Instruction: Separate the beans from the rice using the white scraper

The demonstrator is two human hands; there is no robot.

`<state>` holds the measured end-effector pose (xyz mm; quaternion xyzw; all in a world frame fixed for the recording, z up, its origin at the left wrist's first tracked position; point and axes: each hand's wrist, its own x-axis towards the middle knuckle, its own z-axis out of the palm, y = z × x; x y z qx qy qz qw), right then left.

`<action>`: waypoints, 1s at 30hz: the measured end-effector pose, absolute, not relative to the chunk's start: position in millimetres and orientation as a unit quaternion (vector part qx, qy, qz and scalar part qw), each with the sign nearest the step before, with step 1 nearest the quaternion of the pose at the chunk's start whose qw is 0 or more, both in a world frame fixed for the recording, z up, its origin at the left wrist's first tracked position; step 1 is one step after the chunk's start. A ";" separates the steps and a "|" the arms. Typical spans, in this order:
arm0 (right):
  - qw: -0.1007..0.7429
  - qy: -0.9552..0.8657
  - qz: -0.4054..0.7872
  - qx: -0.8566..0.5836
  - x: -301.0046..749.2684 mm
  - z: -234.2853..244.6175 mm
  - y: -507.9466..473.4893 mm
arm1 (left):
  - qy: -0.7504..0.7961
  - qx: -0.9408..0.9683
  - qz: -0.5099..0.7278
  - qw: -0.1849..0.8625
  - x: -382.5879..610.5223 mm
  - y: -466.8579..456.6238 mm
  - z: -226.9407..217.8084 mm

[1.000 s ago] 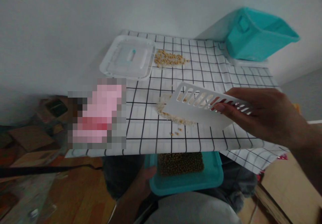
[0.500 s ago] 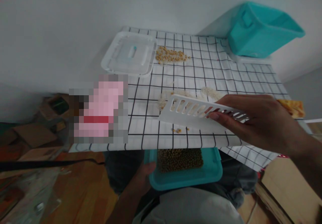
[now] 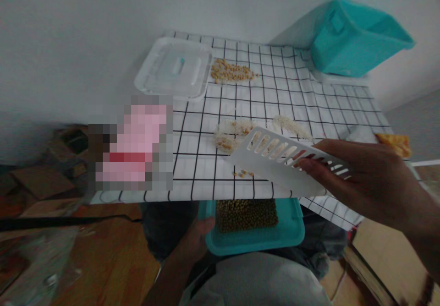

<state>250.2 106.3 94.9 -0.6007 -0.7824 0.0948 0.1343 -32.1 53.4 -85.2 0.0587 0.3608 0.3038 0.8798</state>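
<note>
My right hand (image 3: 354, 173) is closed around a white slotted plastic panel (image 3: 268, 161), held tilted over the checked tablecloth (image 3: 192, 171). Close to the panel's left end lie a patch of pale crumbs with yellowish bits (image 3: 227, 139) and a few loose yellow grains (image 3: 243, 173). A streak of fine pale grains (image 3: 292, 125) is behind the panel. Below the table edge, my left hand (image 3: 202, 228) grips the left side of a teal tub (image 3: 256, 245) over my lap. Brownish-green round beans (image 3: 247, 219) fill part of the tub; its far side is hidden under the table.
A clear plastic lid (image 3: 172, 79) lies at the back left, beside a pile of yellow grains (image 3: 232, 71). At the back right stands a teal bin (image 3: 347, 45). A blurred-out pink item (image 3: 137, 145) is at the left, an orange packet (image 3: 395, 144) at the right. Cardboard boxes (image 3: 44, 177) lie on the floor.
My right hand has moved the slotted panel a little to the right and tilted it more, uncovering more of the pale crumbs. My left hand keeps its hold on the tub.
</note>
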 end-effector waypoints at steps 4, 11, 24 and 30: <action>0.140 -0.776 0.106 -0.605 242.2 93.4 111.5 | 0.341 0.073 0.318 0.882 -32.4 50.6 -87.8; 0.150 -0.787 0.111 -0.588 230.7 94.7 117.5 | 0.339 0.075 0.311 0.885 -30.3 52.0 -82.3; 0.142 -0.844 0.095 -0.509 230.7 111.1 120.5 | 0.365 0.078 0.307 0.875 -31.8 53.1 -77.1; 0.161 -0.815 0.057 -0.553 240.8 112.6 113.7 | 0.380 0.079 0.302 0.870 -31.1 54.0 -75.2</action>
